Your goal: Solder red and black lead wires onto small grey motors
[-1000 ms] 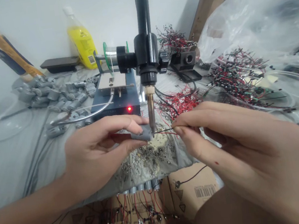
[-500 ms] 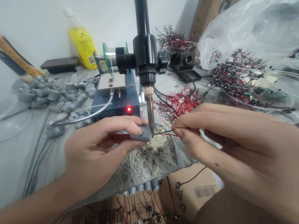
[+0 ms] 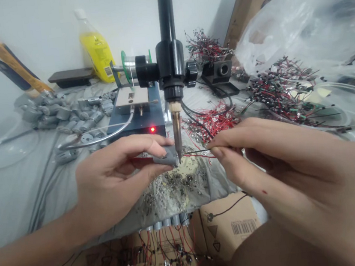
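Observation:
My left hand pinches a small grey motor between thumb and fingers, its end facing right. The tip of an upright soldering iron, fixed on a black stand, points down at that end of the motor. From the right, my right hand holds a thin black wire between thumb and forefinger. A red wire runs just below the black one. Whether the wires touch the motor cannot be made out.
Behind my left hand stands a blue solder feeder with a lit red lamp. Grey motors lie at the left, red wires behind the iron, and dark wired parts at the right. Motors with wires hang over a cardboard box.
My right hand has moved slightly right and up with the black wire. The motor in my left hand has shifted slightly left and up. The iron appears a little further left.

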